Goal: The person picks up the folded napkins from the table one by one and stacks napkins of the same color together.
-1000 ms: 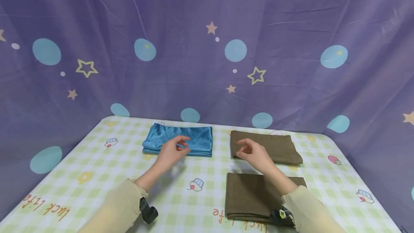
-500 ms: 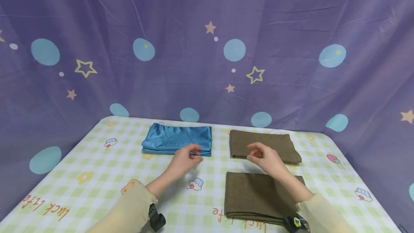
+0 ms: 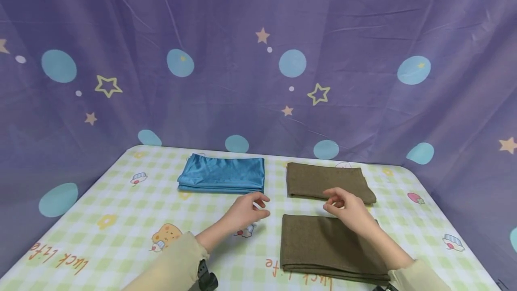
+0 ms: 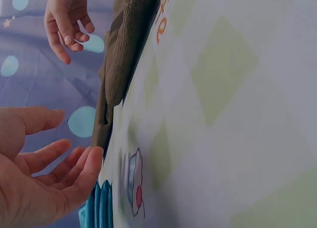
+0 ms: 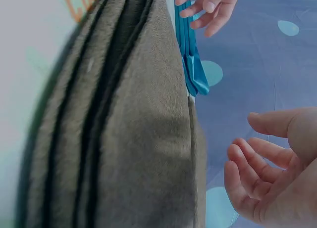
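Nothing is in my left hand [image 3: 244, 212], which hovers over the table just in front of the right end of a folded blue satin cloth [image 3: 222, 174]. Its fingers are loosely bent, with thumb and fingertips apart in the left wrist view. My right hand [image 3: 347, 208] is likewise without anything in it, above the gap between two folded brown cloths. The far brown cloth [image 3: 323, 178] lies level with the blue one. Nearer to me lies the other brown cloth [image 3: 315, 246], its stacked layers [image 5: 89, 139] showing in the right wrist view.
A green-and-white checked tablecloth [image 3: 133, 210] with printed cupcakes and lettering covers the table. Behind and beside it hangs a purple curtain [image 3: 234, 102] with stars and blue dots. Small black cameras are strapped to both wrists.
Both hands have drawn back toward me and shifted to the right, away from the blue cloth and the far brown cloth. All the cloths have stayed in place.
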Motion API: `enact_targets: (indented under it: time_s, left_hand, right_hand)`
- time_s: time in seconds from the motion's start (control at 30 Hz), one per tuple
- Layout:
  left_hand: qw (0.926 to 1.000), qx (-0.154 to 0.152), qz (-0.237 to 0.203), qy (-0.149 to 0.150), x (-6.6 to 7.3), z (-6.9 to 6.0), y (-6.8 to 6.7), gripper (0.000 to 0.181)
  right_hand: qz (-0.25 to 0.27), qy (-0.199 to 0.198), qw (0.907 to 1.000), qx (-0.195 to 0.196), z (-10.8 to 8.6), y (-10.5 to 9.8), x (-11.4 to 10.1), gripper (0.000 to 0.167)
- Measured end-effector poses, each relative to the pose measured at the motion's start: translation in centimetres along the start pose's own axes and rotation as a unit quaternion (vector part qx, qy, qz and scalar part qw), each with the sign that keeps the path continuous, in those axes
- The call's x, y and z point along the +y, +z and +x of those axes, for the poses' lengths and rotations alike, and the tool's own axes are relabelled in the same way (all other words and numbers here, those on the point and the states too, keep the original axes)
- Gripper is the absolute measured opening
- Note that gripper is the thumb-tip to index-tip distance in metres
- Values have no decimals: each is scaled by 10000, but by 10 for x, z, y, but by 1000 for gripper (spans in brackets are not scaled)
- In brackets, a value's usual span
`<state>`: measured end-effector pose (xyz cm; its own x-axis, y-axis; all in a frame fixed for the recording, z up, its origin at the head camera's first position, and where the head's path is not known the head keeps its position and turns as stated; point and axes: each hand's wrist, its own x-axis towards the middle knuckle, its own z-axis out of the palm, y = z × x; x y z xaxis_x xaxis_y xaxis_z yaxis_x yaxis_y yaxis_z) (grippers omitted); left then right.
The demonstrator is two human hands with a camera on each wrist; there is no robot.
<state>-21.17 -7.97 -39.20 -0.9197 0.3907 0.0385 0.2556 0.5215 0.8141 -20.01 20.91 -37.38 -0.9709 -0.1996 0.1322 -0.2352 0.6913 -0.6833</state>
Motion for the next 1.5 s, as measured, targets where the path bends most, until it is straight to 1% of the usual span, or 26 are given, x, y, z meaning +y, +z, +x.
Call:
enact_targets:
  time_s: [0.13, 0.23, 0.37, 0.5, 0.67, 0.77, 0.87, 1.03, 1.23, 1.4, 1.5]
  left_hand:
    - [9993, -198, -290, -91, 1, 1, 8, 34]
    - [9987, -251, -402, -161, 2, 2, 14, 35]
    - [9975, -324, -548, -294, 5, 2, 19, 35]
    - [9947, -461, -770, -500, 10, 1, 22, 36]
    - [9903, -569, -1052, -700, 14, -2, 30, 37]
    - [9866, -644, -1271, -794, 15, -4, 35, 39]
    - [9835, -715, -1403, -896, 15, -5, 39, 40]
    - [9796, -727, -1578, -1013, 16, -6, 44, 43]
    - [9785, -651, -1663, -1036, 17, -7, 48, 46]
    - [9795, -805, -1505, -1070, 19, -7, 46, 51]
    - [9799, -835, -1427, -1114, 21, -8, 47, 53]
  right_hand:
    - [13, 40, 10000, 47, -6, -1, 6, 31]
    - [-17, 92, 9999, 60, -11, -2, 11, 32]
    - [-10, 224, 9997, 53, -16, -1, 17, 32]
    - [26, 222, 9997, 55, -21, -2, 21, 31]
    - [-52, 224, 9997, 35, -28, -2, 27, 29]
    - [0, 352, 9994, -20, -32, -2, 30, 28]
    - [28, 377, 9993, -76, -36, -5, 32, 29]
    - [-113, 498, 9987, -1, -43, -11, 32, 30]
    - [-380, 718, 9967, -5, -51, -19, 36, 32]
    - [-577, 861, 9946, -23, -57, -23, 44, 34]
    - [-621, 950, 9935, -20, -61, -25, 49, 34]
